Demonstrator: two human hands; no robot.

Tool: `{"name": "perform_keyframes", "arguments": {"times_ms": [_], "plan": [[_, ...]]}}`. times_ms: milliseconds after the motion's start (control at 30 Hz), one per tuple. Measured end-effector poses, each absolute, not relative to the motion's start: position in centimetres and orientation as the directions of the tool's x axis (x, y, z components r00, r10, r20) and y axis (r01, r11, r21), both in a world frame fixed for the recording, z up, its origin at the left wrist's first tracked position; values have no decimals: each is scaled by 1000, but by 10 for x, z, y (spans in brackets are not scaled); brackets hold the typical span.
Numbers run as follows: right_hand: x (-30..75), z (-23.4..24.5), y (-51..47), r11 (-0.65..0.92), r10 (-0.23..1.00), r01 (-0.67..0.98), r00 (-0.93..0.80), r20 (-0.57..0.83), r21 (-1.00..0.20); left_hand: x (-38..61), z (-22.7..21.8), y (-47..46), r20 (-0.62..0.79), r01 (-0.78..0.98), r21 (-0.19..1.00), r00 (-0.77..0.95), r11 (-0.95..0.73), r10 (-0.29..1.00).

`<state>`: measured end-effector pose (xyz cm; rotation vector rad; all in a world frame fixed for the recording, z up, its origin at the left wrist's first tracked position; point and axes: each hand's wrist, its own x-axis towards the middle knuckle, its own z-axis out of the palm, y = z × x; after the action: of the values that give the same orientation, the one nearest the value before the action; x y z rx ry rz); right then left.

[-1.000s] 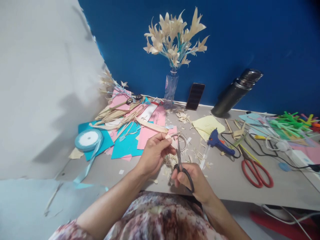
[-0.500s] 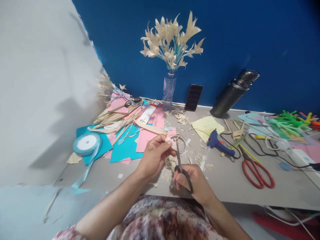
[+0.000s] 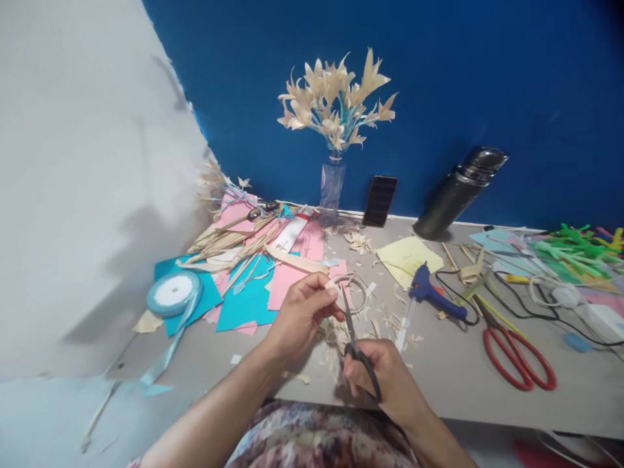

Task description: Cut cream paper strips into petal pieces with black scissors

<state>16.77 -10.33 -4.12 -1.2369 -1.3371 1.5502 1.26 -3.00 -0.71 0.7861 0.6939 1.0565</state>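
My left hand (image 3: pixel 307 312) pinches a small pale piece of dried husk (image 3: pixel 340 296) between thumb and fingers, above the table. In my right hand (image 3: pixel 377 370) is a pair of black-handled scissors (image 3: pixel 351 330). Their blades point up and away from me, with the tips right beside the husk; whether they touch it I cannot tell. Just behind the tips lies a roll of tape (image 3: pixel 361 294). Loose husk scraps (image 3: pixel 334 335) are scattered under both hands.
Dried husk flowers fill a clear bottle (image 3: pixel 332 188) by the wall. A phone (image 3: pixel 380 201) and a dark flask (image 3: pixel 453 195) lean there. To the right lie a blue glue gun (image 3: pixel 433 292) and red-handled scissors (image 3: pixel 519 354). A ribbon spool (image 3: pixel 173 292) and husk strips (image 3: pixel 229 237) are left.
The view has shifted, so the table appears lower. My right hand and the scissors have drawn slightly back from the husk. My left hand keeps its pinch.
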Motion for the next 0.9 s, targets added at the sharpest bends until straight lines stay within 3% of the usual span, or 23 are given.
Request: {"name": "perform_keyframes", "arguments": {"times_ms": [300, 400, 633, 800, 900], "plan": [[165, -44, -106, -316, 908, 54, -272, -319, -947, 7, -8, -25, -125, -465, 829, 385, 309, 915], [168, -39, -101, -267, 937, 9, -229, -262, -964, 6, -8, -26, -139, -492, 800, 404, 343, 904], [167, -21, -71, 28, 999, -179, 46, 20, -984, 17, -10, -35, -191, -599, 689, 394, 409, 899], [147, -9, -65, 16, 982, -177, 189, -18, -984, 25, -8, -47, -184, -629, 675, 362, 385, 914], [148, -6, -69, -6, 981, -150, 189, -34, -989, 21, -8, -52, -199, -578, 709, 387, 405, 900]]}}
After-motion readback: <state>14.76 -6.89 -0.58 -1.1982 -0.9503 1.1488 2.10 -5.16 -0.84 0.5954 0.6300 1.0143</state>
